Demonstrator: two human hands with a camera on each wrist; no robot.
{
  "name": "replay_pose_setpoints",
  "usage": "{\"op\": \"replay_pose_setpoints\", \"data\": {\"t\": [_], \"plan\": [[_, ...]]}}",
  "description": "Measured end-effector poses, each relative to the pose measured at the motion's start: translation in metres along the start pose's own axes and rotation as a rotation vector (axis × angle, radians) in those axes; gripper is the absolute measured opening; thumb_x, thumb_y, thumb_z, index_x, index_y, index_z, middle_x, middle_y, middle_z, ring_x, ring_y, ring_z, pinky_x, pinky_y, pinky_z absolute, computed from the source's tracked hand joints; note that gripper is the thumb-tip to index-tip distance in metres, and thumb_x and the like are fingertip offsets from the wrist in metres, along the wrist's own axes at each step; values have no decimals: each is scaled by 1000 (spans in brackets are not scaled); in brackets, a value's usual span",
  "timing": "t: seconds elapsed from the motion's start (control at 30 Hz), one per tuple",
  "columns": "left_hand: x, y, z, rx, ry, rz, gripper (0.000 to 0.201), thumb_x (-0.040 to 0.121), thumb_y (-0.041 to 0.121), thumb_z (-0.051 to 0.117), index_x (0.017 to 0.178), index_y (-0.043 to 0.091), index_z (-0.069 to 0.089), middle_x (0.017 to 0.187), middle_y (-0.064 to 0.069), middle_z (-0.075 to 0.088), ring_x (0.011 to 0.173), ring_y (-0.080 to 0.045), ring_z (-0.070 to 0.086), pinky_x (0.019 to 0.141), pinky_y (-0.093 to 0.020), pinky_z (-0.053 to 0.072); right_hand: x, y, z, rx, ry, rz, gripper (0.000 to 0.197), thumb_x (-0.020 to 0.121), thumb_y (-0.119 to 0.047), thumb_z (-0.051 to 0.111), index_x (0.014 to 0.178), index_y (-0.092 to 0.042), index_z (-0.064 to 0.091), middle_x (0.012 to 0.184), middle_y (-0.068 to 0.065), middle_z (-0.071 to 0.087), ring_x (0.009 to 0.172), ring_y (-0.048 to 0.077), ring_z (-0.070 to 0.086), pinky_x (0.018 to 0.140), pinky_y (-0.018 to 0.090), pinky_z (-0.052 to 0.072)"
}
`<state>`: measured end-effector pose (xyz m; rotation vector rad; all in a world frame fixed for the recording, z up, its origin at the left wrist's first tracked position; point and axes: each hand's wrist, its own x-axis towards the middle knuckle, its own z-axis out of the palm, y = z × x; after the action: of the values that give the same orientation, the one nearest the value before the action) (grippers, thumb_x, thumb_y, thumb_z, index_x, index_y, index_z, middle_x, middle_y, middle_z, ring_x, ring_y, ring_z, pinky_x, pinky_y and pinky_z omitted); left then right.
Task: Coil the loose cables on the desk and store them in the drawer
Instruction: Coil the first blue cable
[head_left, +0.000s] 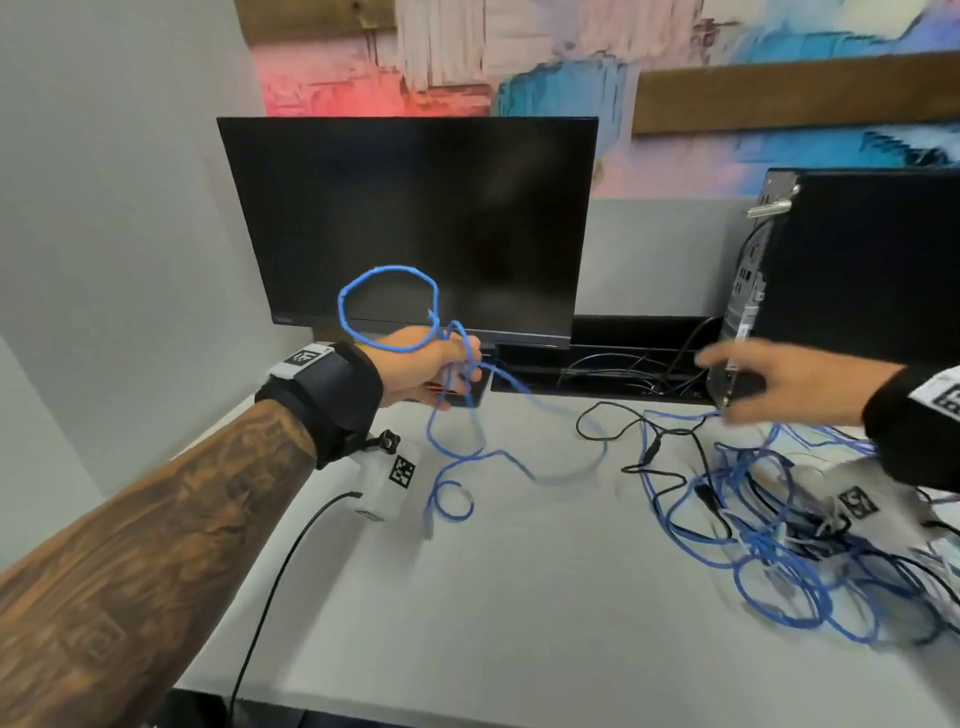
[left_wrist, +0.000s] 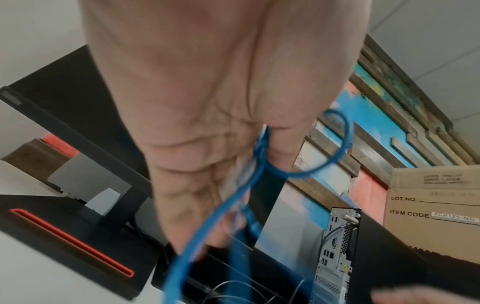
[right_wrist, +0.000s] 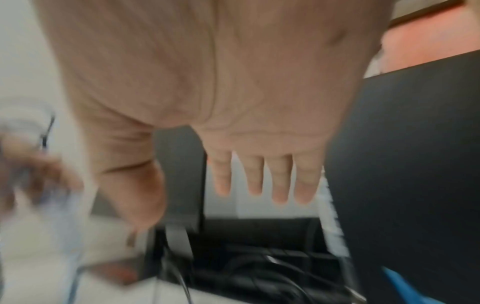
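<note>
Where the pale grey desk (head_left: 519, 597) meets a grey partition under a painted wall panel (head_left: 519, 52), a dark monitor (head_left: 410, 228) stands. Right of the monitor sit a black computer tower (head_left: 857, 260) and a cardboard box (left_wrist: 431, 205) printed "LOT NO" and "ITEM CODE". Below the monitor, the left hand (head_left: 421, 369) grips loops of blue cable (head_left: 387, 306). More blue cables (head_left: 779, 545) lie tangled with black leads (head_left: 670, 447) further right, where the right hand (head_left: 769, 379) reaches, fingers spread and empty.
</note>
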<state>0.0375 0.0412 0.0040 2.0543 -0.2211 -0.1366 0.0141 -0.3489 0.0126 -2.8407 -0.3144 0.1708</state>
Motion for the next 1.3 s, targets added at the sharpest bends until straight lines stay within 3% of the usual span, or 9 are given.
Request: {"op": "replay_pose_setpoints", "data": {"t": [0.13,0.33,0.47,0.63,0.77,0.9,1.07,1.2,1.3], "plan": [[7,-2,9,253,23,10,32,103,30,52,107,3,69,101,-15,68,89,-22,63,88,-37,53,3,-78,-11,490,447,-284,46,86,-40,70,128,-26,57,127,-11,61,118,7,59,103,31,45],[8,-5,31,204,-63,56,25,104,22,44,98,8,63,83,-13,63,60,-19,62,52,-29,53,38,-188,38,572,174,-515,68,80,-54,69,140,-32,45,131,-12,55,111,4,60,90,19,50],[11,-16,32,194,-13,117,27,102,29,49,94,8,64,79,-15,62,60,-16,62,51,-29,50,70,-200,56,569,356,-494,21,94,-36,63,101,-17,68,92,-2,67,85,10,65,75,22,53],[15,-43,19,-141,-26,117,22,96,31,64,97,9,70,75,-6,53,54,-12,37,48,-21,28,96,-172,53,1197,378,-386,32,103,-33,50,80,-13,60,59,-1,45,62,18,53,74,31,50],[24,-52,19,-213,22,136,27,101,30,56,104,11,73,73,0,59,61,-11,49,55,-24,39,104,-165,58,1625,235,-384,25,106,-24,42,94,-11,58,57,-3,29,49,10,32,56,26,39],[33,-57,25,-119,100,204,27,103,29,52,111,17,75,109,-1,74,101,-15,69,90,-31,50,112,-159,58,1577,236,-387,23,106,-22,41,104,-11,60,61,-3,38,44,7,21,47,25,13],[40,-44,33,-517,-50,238,60,97,61,40,124,16,67,126,-5,69,122,-23,63,109,-45,42,115,-168,64,1338,228,-369,26,106,-16,40,118,-10,62,60,0,46,44,9,22,45,27,13],[44,-51,40,-430,104,301,25,94,36,58,88,14,69,93,-12,74,106,-36,68,102,-62,44,115,-165,60,1256,297,-316,16,105,-17,43,111,-11,57,60,-1,47,44,9,27,43,24,19],[46,-61,36,-580,115,245,22,95,29,56,84,11,60,62,-4,51,70,-27,64,82,-53,52,113,-154,54,1096,401,-304,14,103,-18,49,108,-8,57,59,-1,49,47,10,33,42,20,26]]}}
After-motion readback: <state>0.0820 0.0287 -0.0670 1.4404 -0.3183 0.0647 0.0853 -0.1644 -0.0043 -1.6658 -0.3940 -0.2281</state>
